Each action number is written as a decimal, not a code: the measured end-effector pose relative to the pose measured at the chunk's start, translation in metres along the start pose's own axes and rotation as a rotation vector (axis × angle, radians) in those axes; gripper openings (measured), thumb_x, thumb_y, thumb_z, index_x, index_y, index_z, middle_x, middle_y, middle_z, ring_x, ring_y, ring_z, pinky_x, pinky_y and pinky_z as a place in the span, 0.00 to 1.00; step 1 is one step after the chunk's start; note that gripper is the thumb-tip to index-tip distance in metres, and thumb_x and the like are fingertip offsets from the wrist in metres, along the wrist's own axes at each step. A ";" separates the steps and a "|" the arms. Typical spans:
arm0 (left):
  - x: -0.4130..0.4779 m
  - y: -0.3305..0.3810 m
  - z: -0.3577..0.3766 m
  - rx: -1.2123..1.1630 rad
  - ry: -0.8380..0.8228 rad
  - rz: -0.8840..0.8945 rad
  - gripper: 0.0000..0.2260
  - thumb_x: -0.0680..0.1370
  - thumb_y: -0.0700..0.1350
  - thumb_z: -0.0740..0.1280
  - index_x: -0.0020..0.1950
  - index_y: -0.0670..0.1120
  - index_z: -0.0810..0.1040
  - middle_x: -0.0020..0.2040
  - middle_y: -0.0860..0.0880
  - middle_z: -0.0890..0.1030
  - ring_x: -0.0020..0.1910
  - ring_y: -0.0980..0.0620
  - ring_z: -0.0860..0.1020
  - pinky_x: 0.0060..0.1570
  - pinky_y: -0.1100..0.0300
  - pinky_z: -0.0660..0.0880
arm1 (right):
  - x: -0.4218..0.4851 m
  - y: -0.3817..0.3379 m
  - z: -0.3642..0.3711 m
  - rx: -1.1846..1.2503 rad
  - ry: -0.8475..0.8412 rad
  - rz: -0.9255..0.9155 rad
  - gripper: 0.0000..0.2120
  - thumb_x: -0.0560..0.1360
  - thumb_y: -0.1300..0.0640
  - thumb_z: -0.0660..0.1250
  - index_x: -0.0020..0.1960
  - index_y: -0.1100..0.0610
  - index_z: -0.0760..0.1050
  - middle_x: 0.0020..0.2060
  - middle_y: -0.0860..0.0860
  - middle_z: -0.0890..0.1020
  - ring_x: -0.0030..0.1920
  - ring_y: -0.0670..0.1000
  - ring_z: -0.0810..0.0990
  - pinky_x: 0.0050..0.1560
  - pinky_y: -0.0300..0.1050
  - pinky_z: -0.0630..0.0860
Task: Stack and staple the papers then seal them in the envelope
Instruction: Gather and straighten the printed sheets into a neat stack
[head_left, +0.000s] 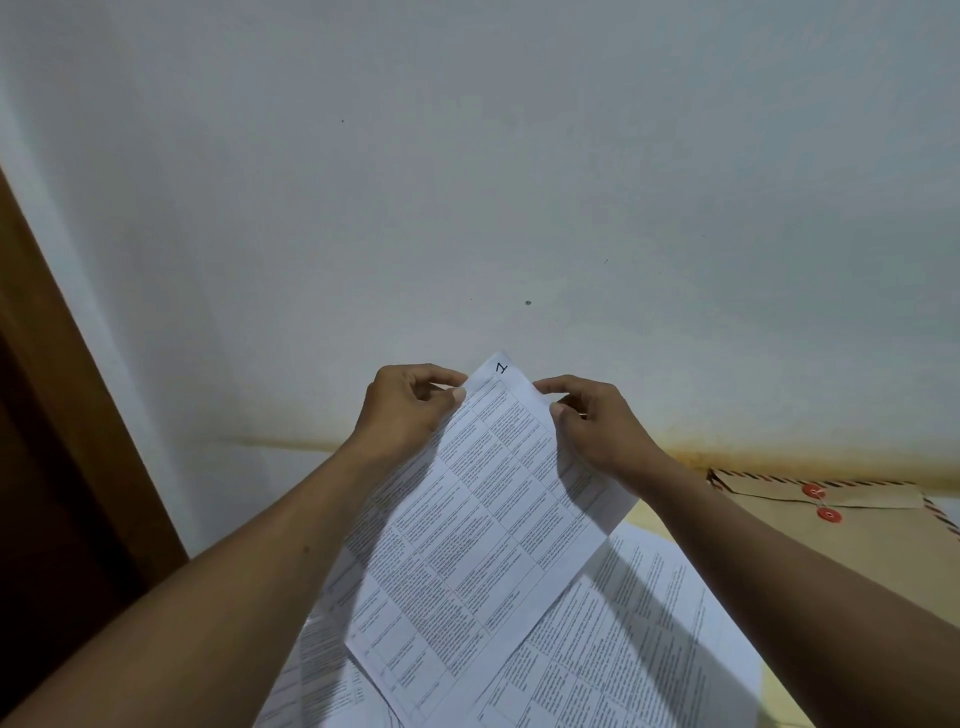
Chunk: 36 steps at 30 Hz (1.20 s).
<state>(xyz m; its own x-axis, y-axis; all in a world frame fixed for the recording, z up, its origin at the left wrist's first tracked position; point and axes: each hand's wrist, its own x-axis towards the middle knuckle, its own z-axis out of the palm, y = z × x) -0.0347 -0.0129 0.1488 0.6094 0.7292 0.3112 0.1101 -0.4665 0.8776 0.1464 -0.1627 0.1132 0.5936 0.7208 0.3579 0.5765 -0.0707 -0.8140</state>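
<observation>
Printed sheet (488, 514) pinched at its top corners by left hand (410, 405) and right hand (597, 421), loose papers (639, 639) beneath, flap-closed envelope (857, 530) lying right, contents unseen

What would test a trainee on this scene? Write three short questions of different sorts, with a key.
1. True or false: the left hand and right hand both pinch the top of the held sheet.
2. The envelope lies: A) under the sheet, B) at the right by the wall, C) in a hand.
3. What colour are the envelope's two round clasps?
Key: 1 true; 2 B; 3 red.
</observation>
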 end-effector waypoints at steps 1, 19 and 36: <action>0.000 0.000 0.000 0.005 0.012 0.000 0.04 0.78 0.44 0.75 0.52 0.51 0.88 0.45 0.47 0.89 0.48 0.47 0.87 0.57 0.50 0.83 | 0.000 0.000 0.001 0.000 0.001 0.004 0.17 0.81 0.61 0.59 0.61 0.46 0.81 0.44 0.55 0.86 0.48 0.60 0.84 0.53 0.57 0.79; -0.003 -0.004 0.007 0.050 -0.026 0.004 0.09 0.79 0.43 0.74 0.56 0.55 0.80 0.41 0.51 0.88 0.44 0.50 0.87 0.50 0.52 0.82 | 0.001 0.006 -0.001 0.064 -0.012 0.047 0.16 0.81 0.61 0.60 0.58 0.47 0.82 0.45 0.56 0.86 0.48 0.58 0.84 0.53 0.55 0.80; 0.002 -0.005 0.008 0.081 0.043 0.011 0.05 0.79 0.44 0.74 0.52 0.54 0.84 0.39 0.53 0.88 0.44 0.53 0.87 0.57 0.48 0.82 | 0.003 0.013 0.005 -0.010 -0.013 0.063 0.17 0.82 0.62 0.58 0.60 0.48 0.81 0.46 0.53 0.86 0.50 0.56 0.84 0.55 0.53 0.78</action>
<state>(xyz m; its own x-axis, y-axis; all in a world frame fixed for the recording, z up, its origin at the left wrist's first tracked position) -0.0277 -0.0125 0.1420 0.5769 0.7436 0.3379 0.1675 -0.5126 0.8421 0.1532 -0.1577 0.1013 0.6214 0.7238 0.3001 0.5440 -0.1230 -0.8300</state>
